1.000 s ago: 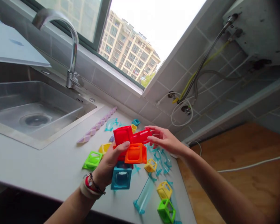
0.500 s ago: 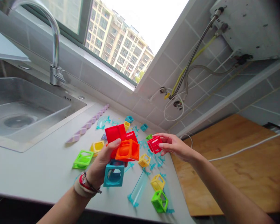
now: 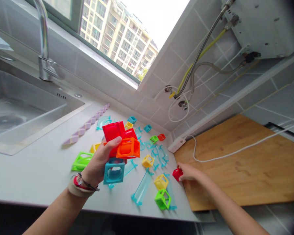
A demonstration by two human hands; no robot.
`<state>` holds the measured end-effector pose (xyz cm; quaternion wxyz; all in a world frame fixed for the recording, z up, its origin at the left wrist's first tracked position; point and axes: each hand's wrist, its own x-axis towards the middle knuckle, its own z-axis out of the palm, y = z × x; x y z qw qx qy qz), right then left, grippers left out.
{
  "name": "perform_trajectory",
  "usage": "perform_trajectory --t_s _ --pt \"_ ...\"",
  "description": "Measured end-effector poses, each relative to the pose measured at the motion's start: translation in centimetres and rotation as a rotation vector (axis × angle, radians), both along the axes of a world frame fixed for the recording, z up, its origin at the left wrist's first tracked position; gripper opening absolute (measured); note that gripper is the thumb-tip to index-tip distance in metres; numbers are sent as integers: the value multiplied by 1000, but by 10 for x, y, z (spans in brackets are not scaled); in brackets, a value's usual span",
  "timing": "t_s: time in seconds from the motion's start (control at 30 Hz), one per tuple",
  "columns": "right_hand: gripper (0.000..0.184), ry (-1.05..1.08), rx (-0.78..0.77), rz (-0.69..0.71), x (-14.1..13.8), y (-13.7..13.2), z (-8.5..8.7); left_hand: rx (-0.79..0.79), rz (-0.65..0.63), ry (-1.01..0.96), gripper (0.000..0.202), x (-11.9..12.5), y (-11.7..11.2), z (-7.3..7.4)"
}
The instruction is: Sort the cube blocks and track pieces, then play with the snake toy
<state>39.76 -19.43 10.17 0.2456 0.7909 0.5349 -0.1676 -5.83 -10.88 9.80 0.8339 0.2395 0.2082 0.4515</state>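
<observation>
My left hand is closed round a joined cluster of hollow plastic cubes: red ones on top, an orange one in front and a teal one below. It holds the cluster above the grey counter. My right hand is down at the counter's right edge, fingers closed on a small red cube that touches or nearly touches the surface. Loose yellow, green and teal pieces lie between my hands.
A steel sink with a tap is at the left. A lilac zigzag strip lies near it. A wooden board with a white cable and adapter sits to the right. A clear blue tube lies near the front edge.
My right hand pulled the small red cube off the cluster, then carried it down and right to the counter edge. My left hand kept holding the cluster. The view panned right.
</observation>
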Motion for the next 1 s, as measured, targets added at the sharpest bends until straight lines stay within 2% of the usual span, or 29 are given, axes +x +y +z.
perform_trajectory --t_s 0.07,0.1,0.17,0.2,0.27,0.33,0.4,0.47,0.53,0.6,0.67,0.8,0.9,1.0 --pt "89 37 75 32 -5 1 5 73 78 77 36 1 1 -1" --pt "89 60 145 65 -11 4 11 106 99 112 35 2 0 -1" --pt "71 122 331 149 -33 12 30 140 55 153 33 6 -2 0" --pt "59 159 428 185 -49 16 41 149 21 158 32 8 -3 0" --pt "46 283 560 233 -90 20 63 150 -51 139 32 13 -7 1" --pt "46 469 596 276 -136 18 81 124 -134 107 35 18 -11 0" --pt "64 650 574 358 -177 12 91 77 -231 83 36 22 -15 -3" --pt "80 723 580 465 -206 7 93 28 -339 50 36 24 -18 -7" --pt "74 752 605 520 -221 5 90 -15 -433 -7 37 24 -21 -13" --pt "57 791 626 504 -226 6 86 -68 -478 -46 40 24 -22 -18" --pt "47 830 638 464 -224 8 86 -116 -466 -47 44 23 -22 -20" --pt "48 806 694 392 -210 15 98 -130 -395 -25 41 22 -15 -11" --pt "52 725 789 298 -177 27 104 -104 -261 10 35 17 -7 -2" --pt "57 611 824 196 -123 46 97 -82 -110 104 32 9 0 2"
